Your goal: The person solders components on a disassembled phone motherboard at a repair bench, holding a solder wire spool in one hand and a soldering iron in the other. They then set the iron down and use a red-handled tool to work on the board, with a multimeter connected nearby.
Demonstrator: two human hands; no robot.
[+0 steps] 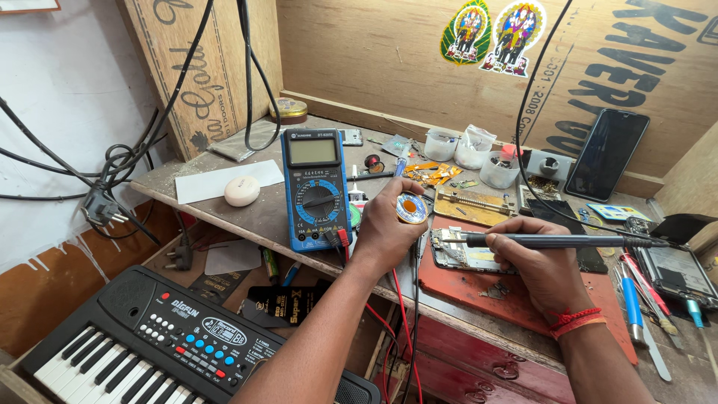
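Mid-frame: your left hand point(385, 224) grips a solder tin point(411, 208) tilted up for your right hand's point(540, 263) clasped soldering iron point(553, 241).

Blue multimeter point(317, 190), toy keyboard point(161, 343)

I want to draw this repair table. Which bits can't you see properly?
All in the head view:
- Soldering iron tip: too small to tell whether it touches the opened phone.
- Small round tin: the left hand hides its underside.
- Toy keyboard: cut off by the bottom edge.
- White cups: contents too small.
- Right hand hides part of the red mat.
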